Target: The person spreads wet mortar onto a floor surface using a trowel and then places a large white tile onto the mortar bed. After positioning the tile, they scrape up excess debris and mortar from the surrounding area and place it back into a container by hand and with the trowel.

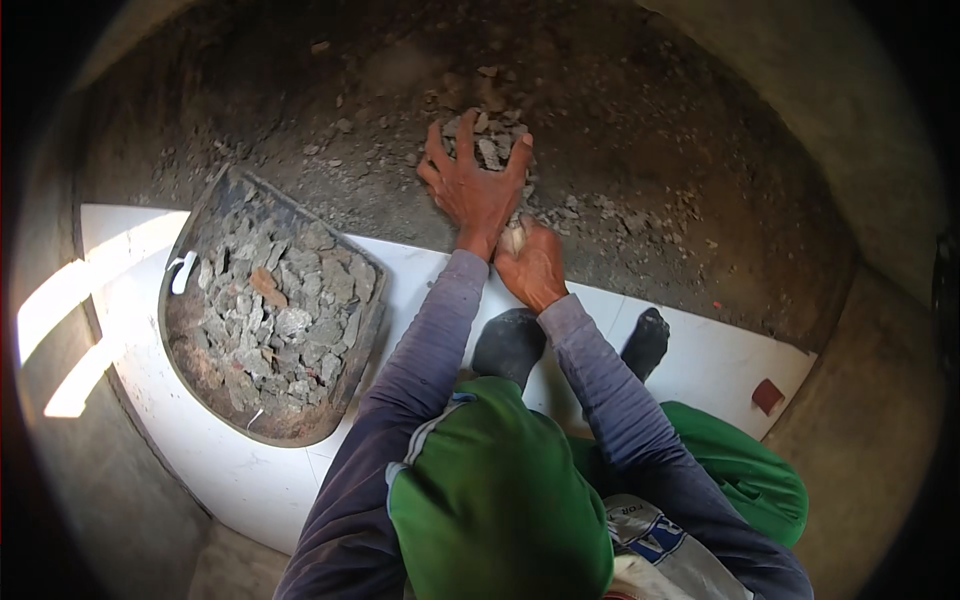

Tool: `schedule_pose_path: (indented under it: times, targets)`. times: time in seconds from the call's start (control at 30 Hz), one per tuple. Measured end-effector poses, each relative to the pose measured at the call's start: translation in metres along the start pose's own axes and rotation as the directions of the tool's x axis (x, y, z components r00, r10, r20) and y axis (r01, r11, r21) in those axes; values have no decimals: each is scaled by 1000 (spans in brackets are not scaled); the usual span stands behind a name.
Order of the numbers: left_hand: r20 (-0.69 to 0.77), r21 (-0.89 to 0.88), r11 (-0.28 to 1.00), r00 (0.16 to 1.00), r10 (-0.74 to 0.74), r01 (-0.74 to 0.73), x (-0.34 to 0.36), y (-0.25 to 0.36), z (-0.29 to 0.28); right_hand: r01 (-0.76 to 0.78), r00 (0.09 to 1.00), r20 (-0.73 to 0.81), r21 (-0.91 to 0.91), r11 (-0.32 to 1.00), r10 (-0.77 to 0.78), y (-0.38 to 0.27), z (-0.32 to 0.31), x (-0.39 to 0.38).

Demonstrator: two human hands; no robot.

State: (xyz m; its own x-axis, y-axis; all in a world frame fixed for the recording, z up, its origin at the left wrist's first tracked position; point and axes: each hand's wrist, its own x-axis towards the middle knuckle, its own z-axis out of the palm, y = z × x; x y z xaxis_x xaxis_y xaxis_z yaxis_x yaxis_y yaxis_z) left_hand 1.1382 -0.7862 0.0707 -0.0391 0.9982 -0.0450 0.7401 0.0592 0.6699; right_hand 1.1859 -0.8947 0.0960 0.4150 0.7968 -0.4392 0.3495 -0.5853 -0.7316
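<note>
My left hand (472, 190) spreads its fingers over a small heap of grey rubble chips (489, 152) on the dark bare floor, touching the pieces. Just below its wrist, my right hand (533, 264) is closed around a pale, narrow object (514, 238); most of it is hidden, so its kind cannot be made out. To the left lies a dark, scoop-shaped pan (372, 300) with a slot in its rim. It is loaded with broken grey mortar pieces (290, 320) and a brownish chip (268, 287).
White tiles (420, 265) border the rough dirt-coloured floor (640, 130), where more crumbs are scattered to the right (630, 215). My feet in dark socks (510, 345) rest on the tiles. A small reddish piece (767, 396) lies near the right wall (850, 400).
</note>
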Motion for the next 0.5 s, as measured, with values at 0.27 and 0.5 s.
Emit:
schedule_pose_path:
  times: [0.27, 0.5]
  targets:
    - [-291, -193, 979, 957, 0, -59, 12, -21, -10, 95, 995, -6, -58, 994, -95, -30, 2, -15]
    - [-474, -297, 950, 879, -59, -96, 36, 7, -79, 299, 954, 52, -112, 948, -295, -96, -17, -24]
